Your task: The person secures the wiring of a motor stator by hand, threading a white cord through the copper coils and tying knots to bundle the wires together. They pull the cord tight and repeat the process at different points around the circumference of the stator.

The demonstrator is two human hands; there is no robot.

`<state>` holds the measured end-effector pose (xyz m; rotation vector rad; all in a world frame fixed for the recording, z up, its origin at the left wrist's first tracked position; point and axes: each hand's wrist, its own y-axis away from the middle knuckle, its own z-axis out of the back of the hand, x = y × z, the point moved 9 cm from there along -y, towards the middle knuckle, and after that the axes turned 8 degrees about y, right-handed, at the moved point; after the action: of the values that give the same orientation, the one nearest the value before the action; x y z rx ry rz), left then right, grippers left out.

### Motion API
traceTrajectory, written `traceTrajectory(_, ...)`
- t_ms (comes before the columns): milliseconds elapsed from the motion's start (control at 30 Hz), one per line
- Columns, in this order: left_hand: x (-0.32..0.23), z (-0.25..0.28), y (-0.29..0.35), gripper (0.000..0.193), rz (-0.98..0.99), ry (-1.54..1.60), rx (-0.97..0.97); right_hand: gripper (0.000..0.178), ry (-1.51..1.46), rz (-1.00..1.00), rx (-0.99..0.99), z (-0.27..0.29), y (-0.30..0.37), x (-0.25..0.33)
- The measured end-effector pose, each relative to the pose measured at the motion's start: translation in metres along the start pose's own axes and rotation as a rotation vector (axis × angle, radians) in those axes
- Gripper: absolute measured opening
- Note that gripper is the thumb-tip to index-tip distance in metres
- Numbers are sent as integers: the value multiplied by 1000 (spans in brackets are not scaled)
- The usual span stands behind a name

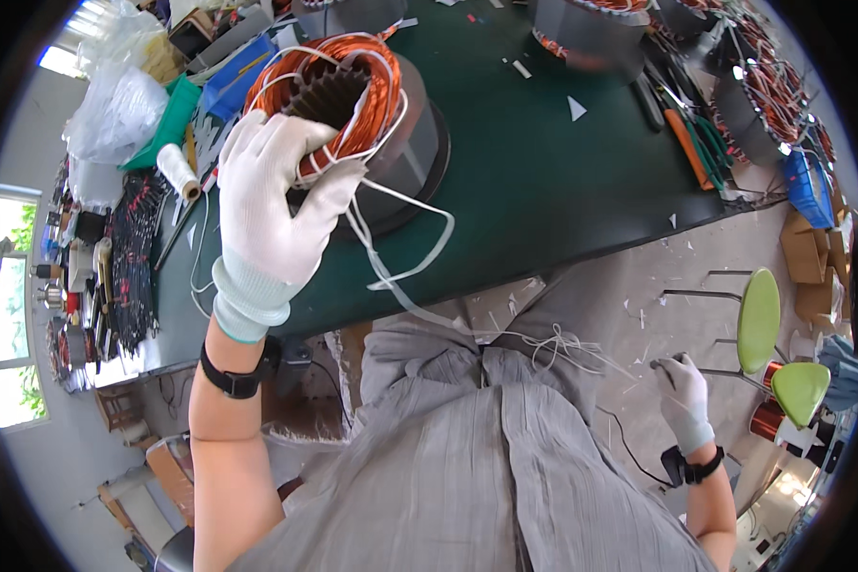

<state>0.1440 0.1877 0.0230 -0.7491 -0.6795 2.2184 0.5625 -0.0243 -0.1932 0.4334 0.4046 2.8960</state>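
A motor stator [405, 143] stands on the table, its orange copper winding [391, 71] bulging around a dark slotted bore. My gloved left hand [272, 186] is on the near left side of the winding, fingers over the coil and thumb against its near edge. White lacing cord [439, 240] loops around the winding, then runs down over my lap in a loose tangle toward my right hand [684, 389]. That hand, gloved too, is held out low on the right, its fingers curled closed at the cord's end. The grip on the thin cord is small in view.
A green-topped table [505, 181] carries more wound stators [586, 33] at the far right, beside pliers and orange-handled scissors [688, 148]. At left lie a thread spool [177, 172], plastic bags and dark sleeving bundles [135, 257]. A green chair [759, 319] stands right.
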Motion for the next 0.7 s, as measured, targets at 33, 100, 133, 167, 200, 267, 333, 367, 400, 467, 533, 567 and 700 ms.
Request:
traceTrajectory(33,-1,1,-1,24,12,-16,9,16,-13,-1,-20,16,-1,10)
traceTrajectory(100,-6,-2,-2,24,-35,-90,34,18,-183,63,-131,47,-9,56)
traceTrajectory(133,-7,-4,-1,24,-48,-113,49,20,-347,144,-222,62,-22,89)
traceTrajectory(167,-8,-5,1,24,-40,-122,59,21,-503,195,-241,71,-35,122)
traceTrajectory(200,-6,-4,4,24,-8,-130,56,23,-652,243,-258,83,-47,160)
traceTrajectory(267,-4,-6,0,24,-23,-117,54,24,-872,300,-243,83,-72,217)
traceTrajectory(333,-7,-5,-2,25,-34,-125,78,30,-1249,261,154,32,-90,271)
traceTrajectory(367,-7,-6,-1,25,-39,-130,96,31,-1364,230,350,5,-85,293)
traceTrajectory(400,-7,-7,-1,25,-39,-130,98,33,-1421,248,490,-13,-74,307)
traceTrajectory(467,-8,-4,0,25,-41,-150,80,32,-1365,357,882,-30,-43,293)
traceTrajectory(533,-8,-5,2,26,-46,-150,76,28,-1507,306,845,-38,-28,233)
traceTrajectory(567,-10,-1,3,26,-53,-164,70,26,-1673,204,717,-31,-32,194)
traceTrajectory(700,-8,-7,5,26,-86,-194,41,30,-1900,304,-203,71,-44,134)
